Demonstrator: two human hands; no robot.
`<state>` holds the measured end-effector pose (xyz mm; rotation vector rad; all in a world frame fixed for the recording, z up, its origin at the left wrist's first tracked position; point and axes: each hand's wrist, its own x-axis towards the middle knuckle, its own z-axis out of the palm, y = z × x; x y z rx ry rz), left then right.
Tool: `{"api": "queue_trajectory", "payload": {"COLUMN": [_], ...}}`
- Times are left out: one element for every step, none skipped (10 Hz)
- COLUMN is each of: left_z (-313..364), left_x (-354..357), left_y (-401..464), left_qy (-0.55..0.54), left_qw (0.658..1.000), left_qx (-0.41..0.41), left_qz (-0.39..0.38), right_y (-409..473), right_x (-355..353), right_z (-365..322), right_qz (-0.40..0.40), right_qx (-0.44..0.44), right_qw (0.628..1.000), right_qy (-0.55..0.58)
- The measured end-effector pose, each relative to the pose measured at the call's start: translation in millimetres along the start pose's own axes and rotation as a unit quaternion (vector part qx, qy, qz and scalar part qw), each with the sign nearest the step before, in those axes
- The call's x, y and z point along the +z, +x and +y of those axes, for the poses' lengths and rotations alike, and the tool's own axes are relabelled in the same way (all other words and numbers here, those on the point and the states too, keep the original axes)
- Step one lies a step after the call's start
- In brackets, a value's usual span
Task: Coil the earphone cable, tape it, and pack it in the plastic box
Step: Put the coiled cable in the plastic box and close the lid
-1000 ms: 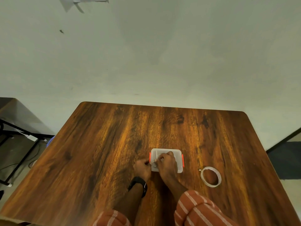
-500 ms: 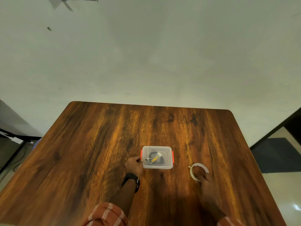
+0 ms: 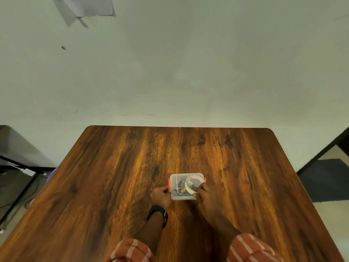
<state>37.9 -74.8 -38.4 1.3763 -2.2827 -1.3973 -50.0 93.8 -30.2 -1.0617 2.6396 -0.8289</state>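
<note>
A small clear plastic box (image 3: 174, 197) with orange side latches sits near the middle of the wooden table (image 3: 113, 167). Inside it I see small scissors (image 3: 177, 191) and a dark coiled earphone cable (image 3: 181, 183) with a bit of yellow. My left hand (image 3: 160, 196) grips the box's left side by the latch. My right hand (image 3: 206, 195) holds the white tape roll (image 3: 192, 183) over the right part of the box; whether the roll rests on a lid or hangs above the box is unclear.
A pale wall rises behind the table's far edge. A dark desk frame (image 3: 17, 167) with cables stands off the left side, and a dark mat (image 3: 326, 178) lies on the floor to the right. Striped sleeves cover both forearms at the bottom.
My right hand picked the tape roll up from the table at the right and carried it left over the box. My left hand stayed at the box's left side.
</note>
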Motion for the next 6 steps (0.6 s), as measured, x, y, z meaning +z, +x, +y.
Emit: {"api": "queue_trajectory", "payload": {"left_z": [-1, 0, 2, 3, 2, 15], "left_x": [-3, -4, -2, 1, 1, -1], "left_y": [1, -1, -1, 2, 1, 0], "left_qy": [-0.013, -0.009, 0.001, 0.014, 0.064, 0.154], "left_qw": [1.0, 1.0, 1.0, 1.0, 0.998, 0.983], "left_qx": [0.0, 0.002, 0.018, 0.021, 0.011, 0.088], "left_qz": [-0.003, -0.004, -0.004, -0.001, 0.016, 0.056], "right_y": [-1, -1, 0, 1, -1, -1], "right_x": [2, 1, -1, -2, -7, -17], "right_z": [5, 3, 4, 6, 8, 10], "right_qz": [-0.053, -0.067, -0.07, -0.067, -0.066, -0.011], "right_qx": [-0.007, -0.005, 0.001, 0.004, 0.008, -0.016], "right_qw": [0.997, 0.995, 0.996, 0.997, 0.998, 0.998], "right_qy": [-0.063, -0.079, -0.06, -0.046, -0.02, -0.053]}}
